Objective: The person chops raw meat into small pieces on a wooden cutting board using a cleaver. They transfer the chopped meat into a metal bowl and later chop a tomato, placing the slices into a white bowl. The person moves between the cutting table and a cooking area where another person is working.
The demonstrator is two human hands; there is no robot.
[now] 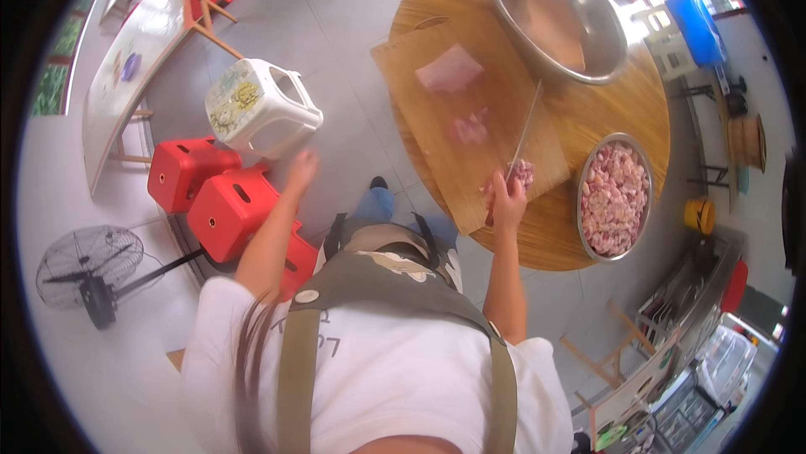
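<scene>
My right hand (507, 207) grips a knife (527, 123) over the near right part of a wooden cutting board (409, 82). The thin blade points away from me toward the steel basin. Cut pieces of raw meat (521, 174) lie against the blade beside my fingers. Farther up the board are a flat slab of pale raw meat (450, 69) and a small cluster of cut pieces (469, 128). Away from the table, my left hand (304, 171) hangs in the air near a white plastic stool (261, 111); blur hides how its fingers are set.
The round wooden table (642, 101) bears a large steel basin (607, 32) holding a big pale piece of meat and a steel bowl (582, 227) heaped with diced meat. Red plastic stools (230, 215) and a pedestal fan (94, 278) stand left. A white-topped table (145, 38) is beyond them.
</scene>
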